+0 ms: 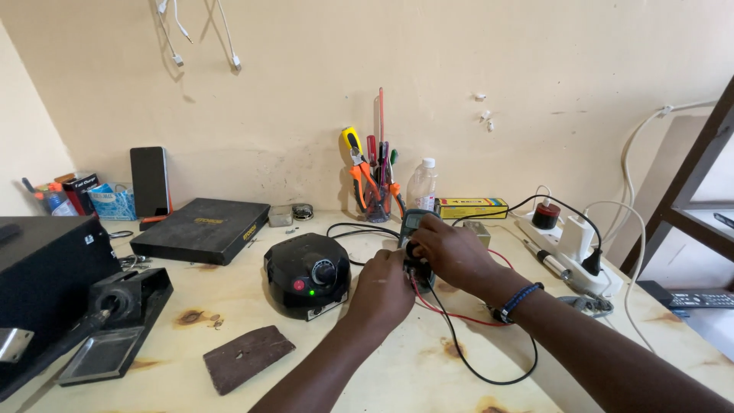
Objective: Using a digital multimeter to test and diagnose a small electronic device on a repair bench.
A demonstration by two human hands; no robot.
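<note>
— Sitting near the middle of the desk, just right of the round black control box: a small multimeter, mostly hidden under both hands; only its top edge with the display showing.

— Held how?

— Right hand laid over the body, grip closed around the dial area; left hand curled against the lower end by the lead sockets, fingers closed, though exactly on what cannot be told.

— Handling?

— Probably light, rigid plastic; display fragile; best taken by the two long sides, away from the dial. Red lead and black lead trailing off it, limp and springy; likely to tug and snag.

— Around it?

— Behind, a cup of pliers and screwdrivers, clear bottle, yellow box; right, white power strip; left, flat black case.
</note>
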